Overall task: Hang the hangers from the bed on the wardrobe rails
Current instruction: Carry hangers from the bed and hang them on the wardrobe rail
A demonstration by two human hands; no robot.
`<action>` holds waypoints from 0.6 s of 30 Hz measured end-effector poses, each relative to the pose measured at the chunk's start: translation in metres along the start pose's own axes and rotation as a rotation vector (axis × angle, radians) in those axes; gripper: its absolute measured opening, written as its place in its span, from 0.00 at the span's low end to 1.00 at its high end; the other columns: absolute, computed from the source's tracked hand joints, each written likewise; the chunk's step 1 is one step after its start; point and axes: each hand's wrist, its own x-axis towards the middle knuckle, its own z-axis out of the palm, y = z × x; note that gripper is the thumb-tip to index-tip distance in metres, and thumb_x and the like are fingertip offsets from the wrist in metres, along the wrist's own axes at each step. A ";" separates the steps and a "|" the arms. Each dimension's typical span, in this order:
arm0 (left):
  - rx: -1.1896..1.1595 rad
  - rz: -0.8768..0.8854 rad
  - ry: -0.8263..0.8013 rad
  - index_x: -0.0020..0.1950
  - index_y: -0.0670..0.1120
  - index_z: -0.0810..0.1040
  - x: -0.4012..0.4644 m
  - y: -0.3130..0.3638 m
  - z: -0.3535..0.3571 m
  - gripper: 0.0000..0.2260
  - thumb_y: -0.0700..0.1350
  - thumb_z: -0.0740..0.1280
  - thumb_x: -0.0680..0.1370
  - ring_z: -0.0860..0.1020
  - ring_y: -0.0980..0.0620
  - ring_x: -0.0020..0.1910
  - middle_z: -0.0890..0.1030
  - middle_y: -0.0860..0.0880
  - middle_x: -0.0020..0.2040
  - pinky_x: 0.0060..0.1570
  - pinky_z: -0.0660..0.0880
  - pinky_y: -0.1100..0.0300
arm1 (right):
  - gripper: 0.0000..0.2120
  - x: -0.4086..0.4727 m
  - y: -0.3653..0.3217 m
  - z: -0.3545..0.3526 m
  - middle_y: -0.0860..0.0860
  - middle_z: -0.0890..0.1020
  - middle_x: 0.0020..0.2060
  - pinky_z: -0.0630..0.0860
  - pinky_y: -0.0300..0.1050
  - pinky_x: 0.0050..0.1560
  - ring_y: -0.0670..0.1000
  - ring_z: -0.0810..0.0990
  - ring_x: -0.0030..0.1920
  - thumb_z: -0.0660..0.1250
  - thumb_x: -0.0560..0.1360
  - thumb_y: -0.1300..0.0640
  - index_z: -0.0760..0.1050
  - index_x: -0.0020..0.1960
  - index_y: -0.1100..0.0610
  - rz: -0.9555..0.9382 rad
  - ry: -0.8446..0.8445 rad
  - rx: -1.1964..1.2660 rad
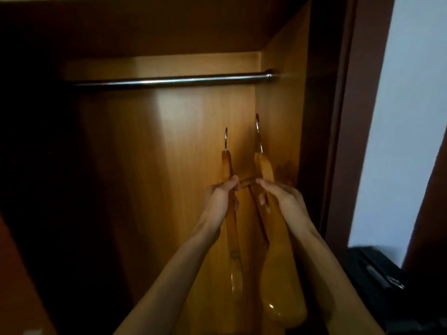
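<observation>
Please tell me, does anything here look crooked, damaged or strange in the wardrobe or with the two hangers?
Nothing looks damaged. One small thing: the right hanger leans, its hook tilted left, while the left hanger stands upright. Both are held below the bare metal rail, left hand and right hand each gripping one.

A pale wall (411, 117) shows right of the dark brown door frame (338, 141), with a black suitcase (372, 276) low against it.
</observation>
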 end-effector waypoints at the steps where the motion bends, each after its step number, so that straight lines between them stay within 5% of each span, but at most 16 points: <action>1: -0.027 0.017 -0.017 0.46 0.45 0.80 0.020 0.010 -0.003 0.17 0.56 0.61 0.82 0.75 0.54 0.28 0.76 0.50 0.28 0.46 0.72 0.53 | 0.19 0.019 -0.009 0.003 0.49 0.80 0.30 0.71 0.42 0.43 0.41 0.78 0.29 0.65 0.80 0.49 0.80 0.55 0.66 -0.017 0.037 -0.005; 5: -0.125 0.070 -0.027 0.47 0.46 0.80 0.090 0.051 -0.005 0.14 0.55 0.64 0.81 0.75 0.53 0.27 0.77 0.50 0.30 0.48 0.73 0.51 | 0.16 0.086 -0.047 0.012 0.47 0.80 0.30 0.69 0.41 0.39 0.40 0.77 0.26 0.63 0.80 0.45 0.83 0.57 0.54 -0.065 0.133 0.018; 9: -0.134 0.117 -0.071 0.52 0.47 0.82 0.142 0.081 -0.003 0.15 0.57 0.64 0.80 0.76 0.52 0.29 0.79 0.50 0.34 0.43 0.74 0.53 | 0.17 0.132 -0.072 0.018 0.48 0.80 0.31 0.70 0.36 0.28 0.43 0.75 0.25 0.63 0.80 0.44 0.83 0.55 0.55 -0.123 0.159 0.051; 13: -0.132 0.115 -0.137 0.56 0.43 0.82 0.176 0.102 0.001 0.17 0.57 0.65 0.80 0.76 0.55 0.26 0.79 0.51 0.32 0.35 0.73 0.58 | 0.22 0.167 -0.086 0.024 0.53 0.79 0.34 0.71 0.39 0.31 0.47 0.76 0.27 0.64 0.79 0.42 0.84 0.49 0.61 -0.147 0.206 -0.002; 18: -0.169 0.104 -0.218 0.53 0.42 0.80 0.198 0.119 0.016 0.13 0.52 0.65 0.81 0.77 0.55 0.24 0.79 0.50 0.31 0.29 0.74 0.63 | 0.15 0.200 -0.088 0.022 0.51 0.81 0.33 0.76 0.40 0.32 0.47 0.80 0.30 0.64 0.80 0.48 0.82 0.46 0.57 -0.138 0.160 0.049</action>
